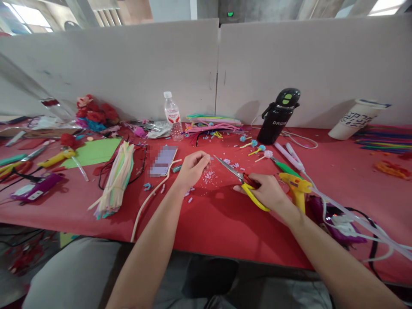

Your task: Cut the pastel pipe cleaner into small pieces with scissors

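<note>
My right hand (265, 189) is closed round the yellow handles of a pair of scissors (233, 170), whose blades point up and left. Just left of the tips, my left hand (194, 167) pinches with thumb and forefinger; a tiny pale piece seems to show at the fingertips, too small to name. Under and between the hands lie small lilac clippings (210, 177) and short lilac bits. Left of my left forearm a long cream pipe cleaner (146, 201) curves down to the table edge. A phone (163, 161) lies beside it.
On the left lie a bundle of pastel pipe cleaners (117, 180), green paper (95, 152) and a yellow glue gun (54, 159). Another glue gun (298, 186) stands by my right hand, its cables running right. Behind are a water bottle (174, 118), a black flask (279, 118) and a cup (354, 120).
</note>
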A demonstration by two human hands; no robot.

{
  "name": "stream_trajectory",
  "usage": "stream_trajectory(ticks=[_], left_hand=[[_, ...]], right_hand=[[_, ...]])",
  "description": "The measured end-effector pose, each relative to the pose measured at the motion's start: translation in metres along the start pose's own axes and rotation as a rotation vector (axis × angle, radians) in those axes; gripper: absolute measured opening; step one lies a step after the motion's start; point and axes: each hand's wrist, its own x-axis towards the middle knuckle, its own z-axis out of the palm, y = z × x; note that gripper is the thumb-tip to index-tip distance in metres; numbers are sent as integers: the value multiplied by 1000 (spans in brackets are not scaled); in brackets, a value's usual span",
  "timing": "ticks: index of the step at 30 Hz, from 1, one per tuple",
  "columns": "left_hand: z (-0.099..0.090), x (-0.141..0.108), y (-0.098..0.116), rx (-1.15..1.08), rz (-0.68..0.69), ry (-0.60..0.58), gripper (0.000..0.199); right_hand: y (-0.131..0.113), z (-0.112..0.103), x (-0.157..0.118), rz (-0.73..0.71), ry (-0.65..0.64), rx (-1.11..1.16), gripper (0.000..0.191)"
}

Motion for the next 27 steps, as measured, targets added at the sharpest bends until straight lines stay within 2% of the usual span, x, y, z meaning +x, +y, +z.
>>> stream_trajectory(ticks=[18,27], left_hand=[[-1,-1,3,-19,1,-12,26],[1,0,2,41,4,60,31]], right_hand=[[0,0,-1,-25,-6,25,54],[0,0,0,2,37,-13,54]])
